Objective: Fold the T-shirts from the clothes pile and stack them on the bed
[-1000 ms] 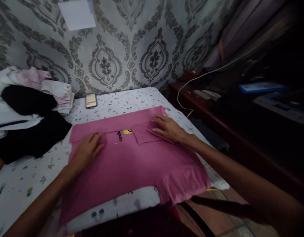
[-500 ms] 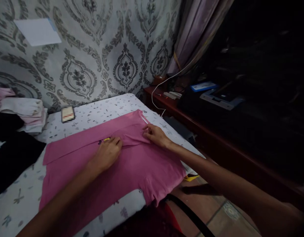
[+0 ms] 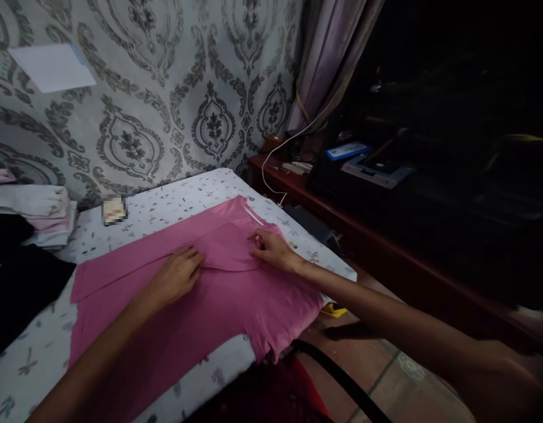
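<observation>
Patterned grey wallpaper (image 3: 166, 100) backs your work station, and below it the bed (image 3: 183, 194), under a white printed sheet, carries the load. Your largest workpiece, the pink garment (image 3: 214, 299), lies across the near corner of the bed with its far side turned inward in a long strip. Black cloth (image 3: 29, 294) lies to your left, with a pile of white and pink clothing (image 3: 42, 205) beyond it, both apart from the pink one. Your left hand (image 3: 177, 276) is palm down with fingers bent on the edge of the turned-in part; whether they pinch any cloth, you cannot tell from this view. Your right hand (image 3: 275, 249) has thumb and forefinger drawn close together at the sleeve-like flap (image 3: 225, 247); a grip on the fabric cannot be confirmed. In my judgement, anchor the edge lightly with the left while the right draws the flap flat, pulling along the cloth rather than lifting it. Smooth outward from the strip, so no ridge is trapped beneath. Watch the gathered near sleeve (image 3: 275, 335) at the bed edge; its weight could drag the layers askew. Last, check that the narrow white band (image 3: 254, 214) lies straight.
</observation>
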Available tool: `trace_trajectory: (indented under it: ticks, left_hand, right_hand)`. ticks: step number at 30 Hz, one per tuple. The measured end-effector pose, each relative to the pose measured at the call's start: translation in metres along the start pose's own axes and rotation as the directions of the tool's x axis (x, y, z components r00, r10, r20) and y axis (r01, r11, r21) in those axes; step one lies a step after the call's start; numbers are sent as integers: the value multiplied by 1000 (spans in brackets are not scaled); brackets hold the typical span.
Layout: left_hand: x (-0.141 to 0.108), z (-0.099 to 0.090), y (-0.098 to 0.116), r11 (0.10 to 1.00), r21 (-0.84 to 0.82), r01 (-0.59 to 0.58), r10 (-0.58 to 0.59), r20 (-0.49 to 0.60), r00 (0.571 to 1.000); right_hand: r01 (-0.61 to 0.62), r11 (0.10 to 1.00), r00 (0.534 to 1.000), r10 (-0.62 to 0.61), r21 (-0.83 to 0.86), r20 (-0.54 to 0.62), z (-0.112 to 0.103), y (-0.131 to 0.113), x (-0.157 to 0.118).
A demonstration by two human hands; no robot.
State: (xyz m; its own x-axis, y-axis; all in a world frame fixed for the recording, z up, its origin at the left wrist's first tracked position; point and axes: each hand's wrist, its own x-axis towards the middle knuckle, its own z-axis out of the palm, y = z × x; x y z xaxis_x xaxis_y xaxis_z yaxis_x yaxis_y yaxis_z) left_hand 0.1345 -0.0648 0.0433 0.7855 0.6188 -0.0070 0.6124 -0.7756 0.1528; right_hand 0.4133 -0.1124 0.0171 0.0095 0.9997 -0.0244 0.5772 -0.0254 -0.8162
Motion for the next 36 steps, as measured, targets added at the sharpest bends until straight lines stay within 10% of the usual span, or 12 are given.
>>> trace_trajectory:
  ticks: [4, 9, 15, 21, 30, 36]
  left_hand:
    - [-1, -7, -2, 998, 21, -58, 57, 32, 998]
    - [5, -19, -8, 996, -80, -42, 42, -6, 999]
    - [58, 5, -16, 975, -139, 176, -208, -261, 943]
    - [81, 25, -43, 905, -83, 418, -420, -19, 907]
    - [-102, 16, -159, 536, -50, 843, -844, -55, 533]
    - [-150, 18, -161, 614, -79, 786, -784, -182, 594]
  right_hand:
    - [-240, 916, 963, 183, 322, 196, -8, 5, -5]
    - [-7, 986, 994, 25, -167, 105, -21, -2, 0]
    - [188, 819, 978, -209, -541, 23, 11, -36, 85]
    - [195, 753, 974, -224, -629, 35, 47, -21, 150]
    - [175, 684, 970, -244, -708, 5, 58, 14, 170]
    - [288, 731, 921, -389, -619, -32, 48, 3, 152]
